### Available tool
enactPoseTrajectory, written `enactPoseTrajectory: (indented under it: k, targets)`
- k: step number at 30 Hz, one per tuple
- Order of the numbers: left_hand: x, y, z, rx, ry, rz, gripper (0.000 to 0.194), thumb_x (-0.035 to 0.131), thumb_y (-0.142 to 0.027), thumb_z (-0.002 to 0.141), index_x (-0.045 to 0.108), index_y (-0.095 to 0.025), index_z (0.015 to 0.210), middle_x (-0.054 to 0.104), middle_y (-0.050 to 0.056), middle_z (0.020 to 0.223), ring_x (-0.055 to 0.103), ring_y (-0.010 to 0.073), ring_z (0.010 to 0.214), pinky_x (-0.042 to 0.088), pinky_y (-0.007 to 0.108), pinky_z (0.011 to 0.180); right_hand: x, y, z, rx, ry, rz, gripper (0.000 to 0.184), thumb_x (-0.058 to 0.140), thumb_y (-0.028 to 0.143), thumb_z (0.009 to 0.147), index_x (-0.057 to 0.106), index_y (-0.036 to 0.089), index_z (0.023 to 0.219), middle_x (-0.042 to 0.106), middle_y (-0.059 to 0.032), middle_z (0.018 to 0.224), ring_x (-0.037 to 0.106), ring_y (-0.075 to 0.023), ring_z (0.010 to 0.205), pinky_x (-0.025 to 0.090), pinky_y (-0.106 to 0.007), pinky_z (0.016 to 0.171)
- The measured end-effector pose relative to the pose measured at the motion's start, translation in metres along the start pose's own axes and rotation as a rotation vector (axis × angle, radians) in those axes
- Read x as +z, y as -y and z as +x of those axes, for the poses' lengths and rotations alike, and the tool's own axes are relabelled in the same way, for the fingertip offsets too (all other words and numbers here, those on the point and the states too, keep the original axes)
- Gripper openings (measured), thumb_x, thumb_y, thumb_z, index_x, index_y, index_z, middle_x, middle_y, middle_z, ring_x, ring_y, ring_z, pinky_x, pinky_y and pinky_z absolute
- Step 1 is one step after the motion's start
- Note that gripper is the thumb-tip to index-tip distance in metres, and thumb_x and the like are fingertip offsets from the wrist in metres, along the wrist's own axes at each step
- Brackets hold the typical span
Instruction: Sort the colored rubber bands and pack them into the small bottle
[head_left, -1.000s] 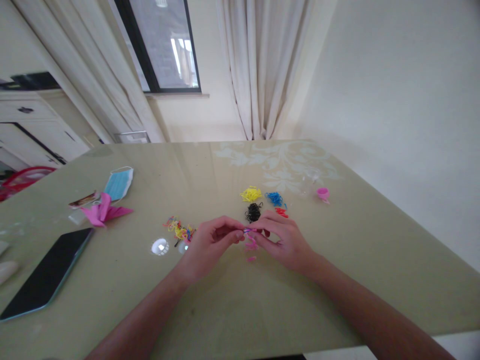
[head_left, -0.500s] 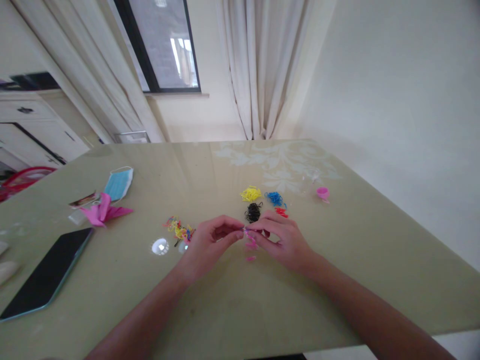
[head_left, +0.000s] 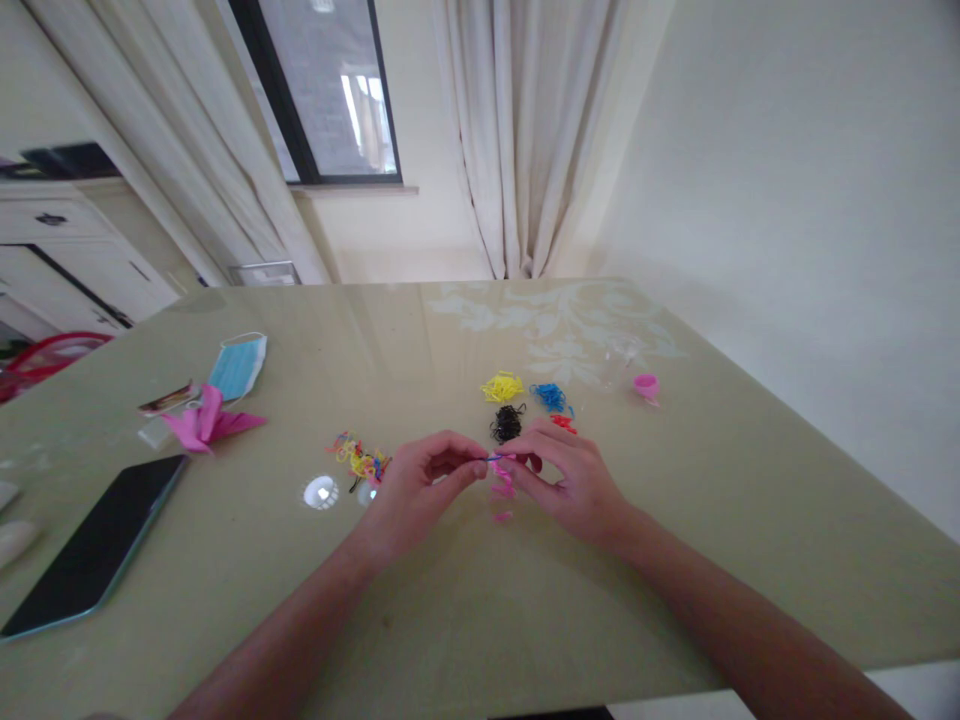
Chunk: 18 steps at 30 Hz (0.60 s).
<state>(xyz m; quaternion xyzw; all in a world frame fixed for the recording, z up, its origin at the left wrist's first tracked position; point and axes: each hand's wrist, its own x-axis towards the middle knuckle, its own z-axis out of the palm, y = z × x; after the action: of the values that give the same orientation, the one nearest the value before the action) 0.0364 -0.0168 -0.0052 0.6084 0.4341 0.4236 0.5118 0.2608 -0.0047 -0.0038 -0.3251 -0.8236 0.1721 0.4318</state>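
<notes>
A thin blue-purple rubber band [head_left: 492, 459] is drawn out between my two hands. My left hand [head_left: 429, 485] pinches one end with thumb and forefinger. The other end is in the fingertips of my right hand [head_left: 570, 478], also closed. Just below lie pink rubber bands [head_left: 503, 489] on the table. Behind the fingertips are a black pile [head_left: 507, 424], a yellow pile [head_left: 502, 387] and a blue pile [head_left: 551, 397] of small bands, with a few red bands [head_left: 562, 424] by my right hand. A mixed-colour pile of bands [head_left: 360, 459] sits left of my left hand, partly hidden.
On the left of the glossy table [head_left: 465, 620] lie a phone [head_left: 97, 540], a pink folded-paper bird [head_left: 210, 421] and a blue face mask [head_left: 239, 369]. A small pink cup [head_left: 646, 387] stands at the right, beside a clear plastic item [head_left: 621, 358]. A wall borders the right edge.
Both hands stay nearly in place. The band between the fingertips shifts slightly and now shows as a straighter line; the piles have not moved.
</notes>
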Motion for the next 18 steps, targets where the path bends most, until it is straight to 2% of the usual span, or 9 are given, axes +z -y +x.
enactPoseTrajectory:
  k: [6, 18]
  targets:
    - [0.0004, -0.0031, -0.0006, 0.001, -0.009, 0.03, 0.019, 0.079, -0.037, 0.088, 0.077, -0.019, 0.092, 0.081, 0.005, 0.089, 0.076, 0.0189, 0.083, 0.061, 0.03, 0.08, -0.0005, 0.0011, 0.0011, 0.001, 0.007, 0.004, 0.012, 0.066, 0.024, 0.101, 0.078, 0.02, 0.1, 0.07, -0.0029, 0.081, 0.063, -0.0135, 0.069, 0.051, -0.026, 0.066]
    - [0.0009, -0.0042, -0.0011, 0.009, -0.018, 0.069, 0.018, 0.078, -0.036, 0.089, 0.077, -0.019, 0.091, 0.079, 0.003, 0.086, 0.074, 0.017, 0.081, 0.058, 0.028, 0.078, 0.0002, -0.0001, -0.0008, -0.001, 0.019, 0.0, 0.013, 0.066, 0.023, 0.101, 0.078, 0.02, 0.1, 0.067, -0.002, 0.079, 0.062, -0.0134, 0.069, 0.05, -0.025, 0.066]
